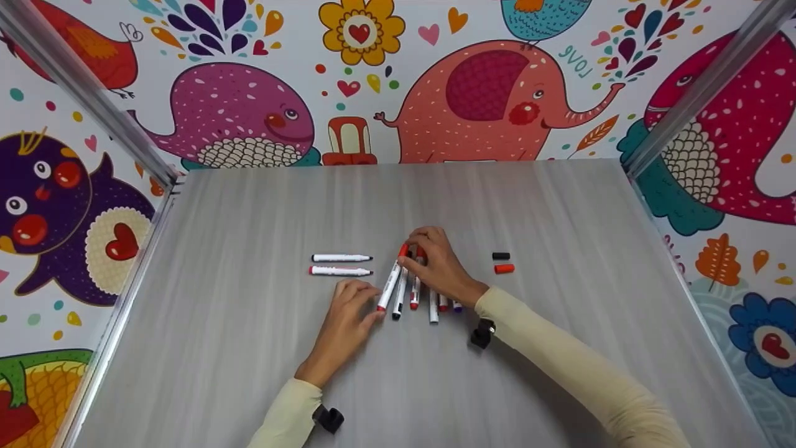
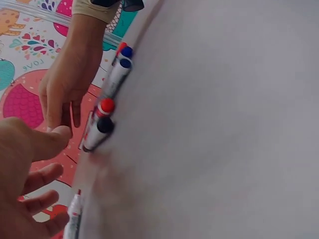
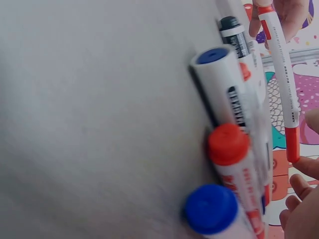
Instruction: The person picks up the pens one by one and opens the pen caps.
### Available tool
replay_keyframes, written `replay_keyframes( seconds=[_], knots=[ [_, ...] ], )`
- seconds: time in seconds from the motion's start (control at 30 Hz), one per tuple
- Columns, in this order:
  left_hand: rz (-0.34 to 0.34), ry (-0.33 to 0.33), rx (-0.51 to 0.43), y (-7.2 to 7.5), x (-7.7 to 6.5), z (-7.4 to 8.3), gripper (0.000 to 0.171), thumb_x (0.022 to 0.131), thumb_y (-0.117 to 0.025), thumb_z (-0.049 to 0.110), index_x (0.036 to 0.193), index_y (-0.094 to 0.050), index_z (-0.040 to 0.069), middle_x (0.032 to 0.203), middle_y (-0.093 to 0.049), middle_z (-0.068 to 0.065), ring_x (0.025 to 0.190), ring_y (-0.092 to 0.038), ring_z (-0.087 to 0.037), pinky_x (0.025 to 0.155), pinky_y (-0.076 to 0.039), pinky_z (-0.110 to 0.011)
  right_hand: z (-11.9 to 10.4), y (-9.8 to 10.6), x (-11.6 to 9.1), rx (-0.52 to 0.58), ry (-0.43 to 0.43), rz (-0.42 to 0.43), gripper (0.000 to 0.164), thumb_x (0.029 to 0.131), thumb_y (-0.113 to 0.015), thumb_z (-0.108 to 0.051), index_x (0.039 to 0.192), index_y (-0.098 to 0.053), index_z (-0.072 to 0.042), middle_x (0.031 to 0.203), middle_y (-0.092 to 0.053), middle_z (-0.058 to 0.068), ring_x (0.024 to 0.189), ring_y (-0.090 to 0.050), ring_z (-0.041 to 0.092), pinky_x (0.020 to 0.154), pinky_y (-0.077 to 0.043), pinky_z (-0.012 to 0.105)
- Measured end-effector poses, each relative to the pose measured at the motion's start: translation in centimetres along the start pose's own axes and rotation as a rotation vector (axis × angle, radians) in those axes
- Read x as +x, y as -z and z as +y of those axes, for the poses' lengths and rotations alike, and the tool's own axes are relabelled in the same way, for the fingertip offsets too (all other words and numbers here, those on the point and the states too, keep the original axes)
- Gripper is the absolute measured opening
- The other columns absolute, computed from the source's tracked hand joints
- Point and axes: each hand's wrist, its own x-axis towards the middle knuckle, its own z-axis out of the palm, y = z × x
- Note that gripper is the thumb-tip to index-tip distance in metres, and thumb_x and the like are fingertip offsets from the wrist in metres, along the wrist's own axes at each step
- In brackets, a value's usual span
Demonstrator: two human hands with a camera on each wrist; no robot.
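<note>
A white marker with a red cap and red end (image 1: 390, 286) is held slanted between both hands. My left hand (image 1: 349, 311) pinches its lower red end. The thumb and forefinger of my right hand (image 1: 438, 264) are at the red cap, and a fingertip touches the cap's tip in the right wrist view. Beneath and beside the right hand lies a row of several markers, among them a black-ended one (image 1: 400, 298), a red-ended one (image 1: 415, 295) and a blue-ended one (image 3: 212, 209). The right hand hides part of the row. In the left wrist view the held marker is hidden.
Left of the row lie two uncapped markers, a black one (image 1: 341, 257) and a red one (image 1: 339, 271), tips pointing right. A loose black cap (image 1: 500, 256) and a red cap (image 1: 504, 269) lie to the right. The grey table (image 1: 249, 361) meets a patterned wall behind.
</note>
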Motion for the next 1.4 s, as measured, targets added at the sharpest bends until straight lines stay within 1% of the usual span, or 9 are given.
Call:
replay_keyframes(
  seconds=[0.1, 0.27, 0.57, 0.73, 0.83, 0.9, 1.1, 1.23, 1.4],
  knots=[
    [-0.019, 0.002, -0.033, 0.3, 0.3, 0.8, 0.04, 0.083, -0.094, 0.001, 0.119, -0.08, 0.003, 0.12, -0.071, -0.004, 0.122, -0.058, -0.027, 0.102, -0.05, -0.046, -0.3, 0.6, -0.4, 0.041, -0.028, -0.005, 0.04, 0.108, -0.074, -0.032, 0.134, -0.07, -0.002, 0.148, -0.054, 0.018, 0.137, -0.047, 0.03, 0.115, -0.047, 0.048],
    [-0.122, 0.039, -0.085, 0.6, 0.7, 2.2, 0.049, 0.084, -0.094, 0.002, 0.129, -0.077, 0.004, 0.127, -0.071, -0.003, 0.127, -0.057, -0.025, 0.104, -0.052, -0.046, -0.6, 1.7, -1.4, 0.115, -0.065, -0.019, 0.037, 0.109, -0.073, -0.032, 0.133, -0.07, -0.003, 0.146, -0.054, 0.014, 0.131, -0.051, 0.027, 0.11, -0.051, 0.046],
    [-0.28, 0.054, -0.128, 0.7, 1.0, 3.9, 0.063, 0.086, -0.094, 0.007, 0.143, -0.069, 0.003, 0.137, -0.068, -0.006, 0.132, -0.055, -0.026, 0.106, -0.053, -0.047, -1.3, 3.9, -3.4, 0.164, -0.025, -0.035, 0.041, 0.109, -0.073, -0.032, 0.136, -0.068, -0.001, 0.146, -0.058, 0.016, 0.137, -0.054, 0.027, 0.117, -0.047, 0.054],
    [-0.376, 0.048, -0.179, 0.5, 1.1, 4.2, 0.072, 0.086, -0.096, 0.013, 0.151, -0.065, 0.007, 0.144, -0.065, -0.004, 0.134, -0.054, -0.025, 0.108, -0.052, -0.046, -1.9, 4.8, -4.3, 0.172, 0.018, -0.034, 0.035, 0.107, -0.075, -0.026, 0.132, -0.07, -0.002, 0.142, -0.06, 0.016, 0.135, -0.056, 0.025, 0.118, -0.046, 0.053],
    [-0.422, 0.049, -0.219, 0.4, 1.1, 4.2, 0.078, 0.085, -0.097, 0.017, 0.154, -0.062, 0.007, 0.149, -0.062, -0.006, 0.135, -0.054, -0.025, 0.11, -0.052, -0.047, -2.3, 5.2, -4.8, 0.174, 0.033, -0.038, 0.03, 0.107, -0.076, -0.026, 0.131, -0.07, -0.008, 0.14, -0.061, 0.012, 0.134, -0.057, 0.024, 0.118, -0.046, 0.052],
    [-0.441, 0.044, -0.24, 0.2, 1.2, 4.2, 0.081, 0.085, -0.098, 0.02, 0.155, -0.06, 0.006, 0.15, -0.062, -0.008, 0.135, -0.055, -0.027, 0.111, -0.051, -0.048, -2.5, 5.4, -5.1, 0.17, 0.045, -0.034, 0.029, 0.107, -0.076, -0.025, 0.131, -0.07, -0.011, 0.14, -0.062, 0.008, 0.133, -0.058, 0.024, 0.118, -0.047, 0.052],
    [-0.494, 0.039, -0.295, -0.2, 1.3, 4.3, 0.089, 0.084, -0.099, 0.03, 0.158, -0.056, 0.002, 0.153, -0.062, -0.011, 0.137, -0.056, -0.029, 0.115, -0.048, -0.05, -3.1, 5.8, -5.9, 0.167, 0.052, -0.032, 0.032, 0.106, -0.076, -0.026, 0.133, -0.069, -0.011, 0.139, -0.064, 0.011, 0.133, -0.06, 0.026, 0.117, -0.047, 0.055],
    [-0.558, 0.1, -0.339, -0.1, 1.4, 4.6, 0.095, 0.084, -0.099, 0.032, 0.163, -0.052, 0.005, 0.158, -0.058, -0.009, 0.143, -0.054, -0.027, 0.119, -0.044, -0.054, -3.5, 6.0, -6.4, 0.17, 0.033, -0.043, 0.034, 0.106, -0.077, -0.026, 0.135, -0.068, -0.01, 0.14, -0.064, 0.014, 0.131, -0.06, 0.025, 0.117, -0.048, 0.055],
    [-0.61, 0.151, -0.398, -0.2, 1.5, 4.9, 0.097, 0.085, -0.098, 0.033, 0.164, -0.05, 0.006, 0.161, -0.055, -0.012, 0.146, -0.053, -0.031, 0.121, -0.04, -0.06, -3.7, 6.0, -6.9, 0.184, 0.011, -0.05, 0.035, 0.107, -0.076, -0.025, 0.136, -0.066, -0.008, 0.138, -0.065, 0.015, 0.129, -0.061, 0.029, 0.114, -0.048, 0.059]
  ],
)
